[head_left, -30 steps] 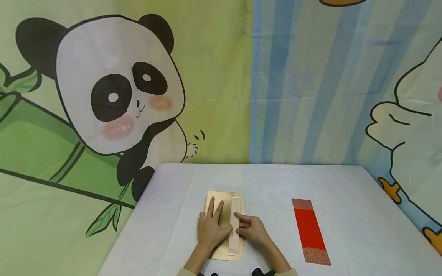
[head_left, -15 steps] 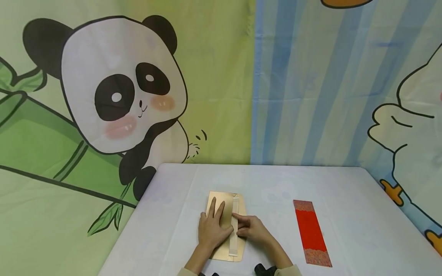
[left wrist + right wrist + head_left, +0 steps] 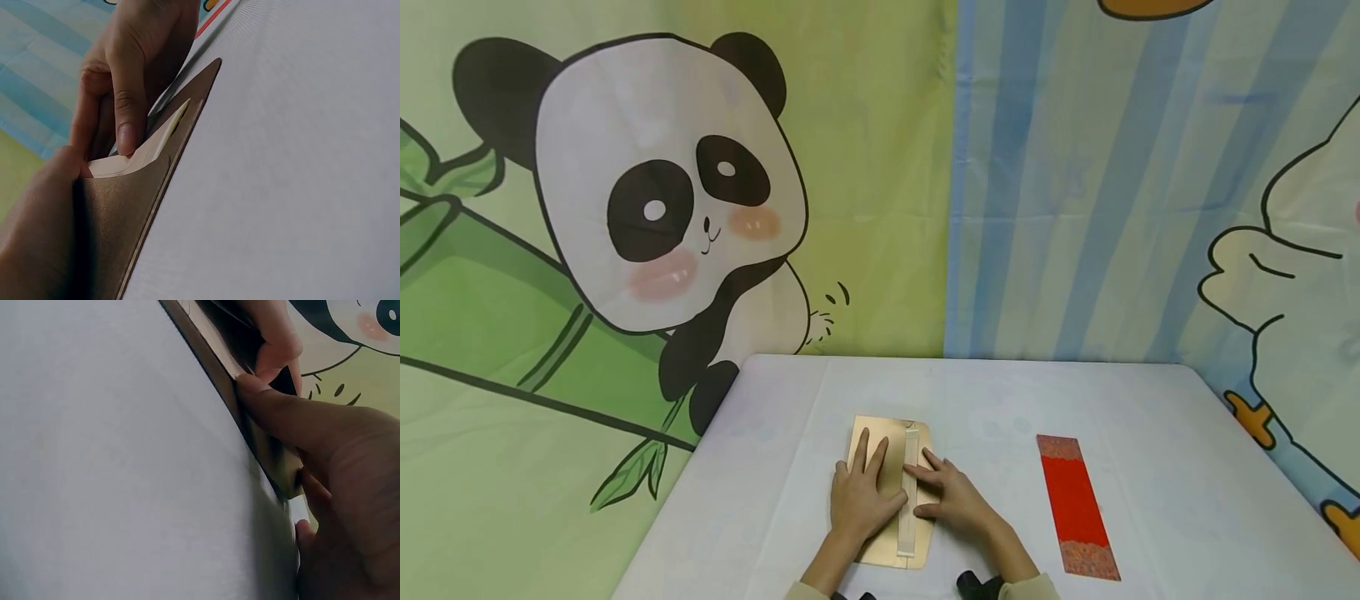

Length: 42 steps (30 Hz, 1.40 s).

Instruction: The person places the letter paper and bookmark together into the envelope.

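We're seeing a flat gold paper rectangle w/ rounded R corners point(image 3: 882, 552) lying on the near part of the white tabletop point(image 3: 1150, 433), L of ctr, and a narrow cream paper strip point(image 3: 907, 533) is running near-to-far along its R part. The person's L hand point(image 3: 859, 500) is resting on the gold rectangle, fingers spreading twd the far edge, thumb reaching the strip; its grip is reading as released. The R hand point(image 3: 958, 497) is coming in from the R, fingers apart, index tip touching the strip & thumb sitting by its R edge; we're calling that grip released too, just touching. Well off to the R, a long red rect. piece w/ patterned ends point(image 3: 1075, 502) is lying tilted. Behind, a printed panda point(image 3: 655, 100) is filling the backdrop's L half.
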Each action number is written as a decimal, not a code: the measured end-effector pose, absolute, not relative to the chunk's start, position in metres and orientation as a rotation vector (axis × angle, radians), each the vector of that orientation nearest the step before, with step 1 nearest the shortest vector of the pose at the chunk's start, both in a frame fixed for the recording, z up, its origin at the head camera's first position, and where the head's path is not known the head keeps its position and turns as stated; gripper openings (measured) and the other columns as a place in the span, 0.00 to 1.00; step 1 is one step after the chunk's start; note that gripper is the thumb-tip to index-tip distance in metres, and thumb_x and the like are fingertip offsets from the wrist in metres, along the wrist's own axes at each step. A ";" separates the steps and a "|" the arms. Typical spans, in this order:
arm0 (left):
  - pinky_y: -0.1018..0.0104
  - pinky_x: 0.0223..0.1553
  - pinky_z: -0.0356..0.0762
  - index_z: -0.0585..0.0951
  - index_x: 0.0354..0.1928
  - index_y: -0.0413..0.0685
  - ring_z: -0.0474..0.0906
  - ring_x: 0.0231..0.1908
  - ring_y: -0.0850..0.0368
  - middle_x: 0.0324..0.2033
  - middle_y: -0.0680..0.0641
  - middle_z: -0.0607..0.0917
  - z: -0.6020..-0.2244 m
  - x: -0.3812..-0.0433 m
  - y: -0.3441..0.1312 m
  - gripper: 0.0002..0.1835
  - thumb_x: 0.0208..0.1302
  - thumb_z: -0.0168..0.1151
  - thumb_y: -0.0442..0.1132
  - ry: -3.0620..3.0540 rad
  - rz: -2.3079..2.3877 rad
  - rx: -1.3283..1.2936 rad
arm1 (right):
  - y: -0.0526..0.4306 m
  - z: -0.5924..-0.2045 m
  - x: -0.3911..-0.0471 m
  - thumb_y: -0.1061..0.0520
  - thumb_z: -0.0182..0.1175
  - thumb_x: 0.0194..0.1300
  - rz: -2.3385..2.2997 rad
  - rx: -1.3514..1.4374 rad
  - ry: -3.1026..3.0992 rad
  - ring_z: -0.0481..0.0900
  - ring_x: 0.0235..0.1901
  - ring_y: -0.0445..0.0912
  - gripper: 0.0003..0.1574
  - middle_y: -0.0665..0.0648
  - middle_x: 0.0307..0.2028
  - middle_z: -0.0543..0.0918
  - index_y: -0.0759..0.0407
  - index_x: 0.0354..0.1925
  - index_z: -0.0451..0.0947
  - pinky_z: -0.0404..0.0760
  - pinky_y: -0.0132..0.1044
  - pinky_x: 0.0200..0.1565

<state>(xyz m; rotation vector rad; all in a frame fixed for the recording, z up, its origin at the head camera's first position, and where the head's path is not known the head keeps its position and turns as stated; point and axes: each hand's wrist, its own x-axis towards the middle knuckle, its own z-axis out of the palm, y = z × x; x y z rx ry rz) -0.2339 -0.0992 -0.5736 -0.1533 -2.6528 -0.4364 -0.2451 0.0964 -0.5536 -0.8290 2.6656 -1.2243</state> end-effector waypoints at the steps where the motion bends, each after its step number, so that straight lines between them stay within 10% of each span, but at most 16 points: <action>1: 0.64 0.28 0.58 0.66 0.66 0.65 0.58 0.26 0.54 0.69 0.50 0.56 -0.574 -0.234 -0.099 0.46 0.38 0.58 0.65 -2.652 -0.436 -0.155 | 0.097 -0.554 -0.245 0.42 0.67 0.48 -1.213 -0.833 2.666 0.50 0.61 0.74 0.42 0.64 0.68 0.56 0.44 0.62 0.69 0.57 0.68 0.53; 42: 0.61 0.31 0.60 0.68 0.65 0.61 0.58 0.24 0.52 0.69 0.47 0.57 -0.577 -0.234 -0.101 0.44 0.41 0.57 0.67 -2.591 -0.362 -0.221 | 0.086 -0.565 -0.253 0.27 0.61 0.40 -0.988 -1.149 2.841 0.56 0.66 0.53 0.59 0.57 0.66 0.62 0.48 0.68 0.61 0.50 0.56 0.62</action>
